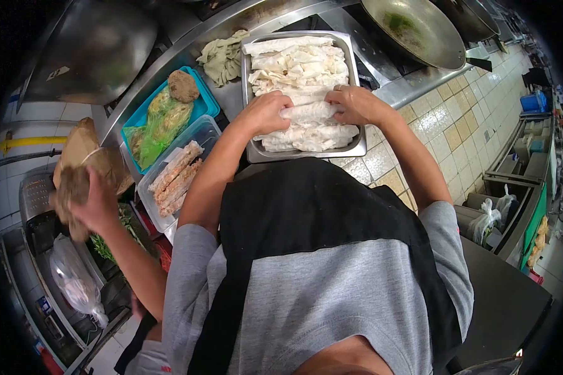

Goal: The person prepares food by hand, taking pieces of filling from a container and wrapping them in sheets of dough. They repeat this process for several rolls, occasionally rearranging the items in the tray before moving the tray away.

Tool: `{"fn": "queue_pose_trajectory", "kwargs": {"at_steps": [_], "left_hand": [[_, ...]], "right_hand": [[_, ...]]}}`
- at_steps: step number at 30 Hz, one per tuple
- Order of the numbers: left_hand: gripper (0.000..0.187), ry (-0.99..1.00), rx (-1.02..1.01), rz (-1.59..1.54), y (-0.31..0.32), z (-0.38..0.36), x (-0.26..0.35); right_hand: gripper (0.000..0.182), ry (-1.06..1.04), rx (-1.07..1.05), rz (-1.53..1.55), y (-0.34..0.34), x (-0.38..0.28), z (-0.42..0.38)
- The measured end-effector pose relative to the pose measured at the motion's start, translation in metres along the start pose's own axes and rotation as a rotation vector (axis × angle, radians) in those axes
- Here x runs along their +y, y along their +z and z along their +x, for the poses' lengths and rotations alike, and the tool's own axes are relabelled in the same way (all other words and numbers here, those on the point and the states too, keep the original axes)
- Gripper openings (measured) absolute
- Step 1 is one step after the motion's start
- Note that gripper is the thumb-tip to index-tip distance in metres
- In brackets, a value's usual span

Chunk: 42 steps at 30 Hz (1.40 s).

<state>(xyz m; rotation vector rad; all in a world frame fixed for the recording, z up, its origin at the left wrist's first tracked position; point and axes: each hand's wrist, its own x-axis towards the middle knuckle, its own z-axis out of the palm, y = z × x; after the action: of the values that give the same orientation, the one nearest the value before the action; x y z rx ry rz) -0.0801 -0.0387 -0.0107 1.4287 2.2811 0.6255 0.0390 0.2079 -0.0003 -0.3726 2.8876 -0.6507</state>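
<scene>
A rectangular metal tray (pixel 355 69) in front of me is filled with white wrapped rolls (pixel 300 65), which look like uncooked spring rolls. Across its nearer half lies one white roll (pixel 310 113). My left hand (pixel 266 114) has its fingers closed on the left end of this roll. At the right end, my right hand (pixel 355 105) pinches it with bent fingers. Other rolls (pixel 313 139) lie in the tray just below my hands. Some fingertips are hidden against the wrappers.
A clear plastic container (pixel 209 134) of pinkish rolls and a teal tray (pixel 207 94) with green bags stand left. A crumpled cloth (pixel 224 57) lies nearby. A wok (pixel 441 53) sits right on the stove. At far left, a co-worker's hand (pixel 100 203) holds something brown, blurred.
</scene>
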Motion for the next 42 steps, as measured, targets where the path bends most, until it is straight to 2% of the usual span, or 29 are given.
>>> {"fn": "queue_pose_trajectory", "kwargs": {"at_steps": [2, 5, 9, 12, 15, 18, 21, 24, 30, 36, 42], "left_hand": [[0.036, 0.024, -0.004, -0.016, 0.002, -0.003, 0.002], [0.042, -0.139, -0.169, -0.047, -0.007, -0.010, 0.021], [0.044, 0.078, -0.025, -0.016, 0.010, -0.029, 0.013], [0.041, -0.022, -0.059, -0.089, 0.004, -0.036, 0.020], [0.033, 0.065, 0.026, -0.057, 0.011, -0.046, 0.021], [0.034, 0.109, 0.082, 0.090, 0.014, -0.055, 0.032], [0.037, 0.154, 0.139, 0.045, 0.019, -0.058, 0.027], [0.038, 0.138, 0.123, 0.016, 0.019, -0.057, 0.024], [0.036, 0.118, 0.025, 0.052, 0.013, -0.068, 0.019], [0.036, 0.181, 0.082, 0.156, 0.015, -0.070, 0.018], [0.028, 0.132, 0.156, 0.121, 0.006, -0.075, 0.030]], "right_hand": [[0.039, -0.004, 0.005, -0.017, -0.003, -0.009, -0.004], [0.043, -0.003, 0.012, -0.081, -0.001, -0.017, -0.012], [0.038, -0.038, 0.090, -0.028, 0.005, -0.029, -0.028], [0.039, -0.035, 0.161, -0.032, 0.010, -0.035, -0.032], [0.029, -0.016, 0.090, -0.013, 0.010, -0.040, -0.032], [0.040, 0.069, 0.038, 0.014, 0.014, -0.043, -0.033], [0.037, 0.009, 0.104, -0.100, 0.017, -0.048, -0.034], [0.035, -0.034, 0.142, -0.100, 0.014, -0.055, -0.035], [0.031, -0.033, 0.077, -0.177, 0.018, -0.062, -0.043], [0.027, -0.073, 0.187, -0.117, 0.025, -0.064, -0.048], [0.029, -0.026, 0.079, -0.045, 0.018, -0.065, -0.047]]}}
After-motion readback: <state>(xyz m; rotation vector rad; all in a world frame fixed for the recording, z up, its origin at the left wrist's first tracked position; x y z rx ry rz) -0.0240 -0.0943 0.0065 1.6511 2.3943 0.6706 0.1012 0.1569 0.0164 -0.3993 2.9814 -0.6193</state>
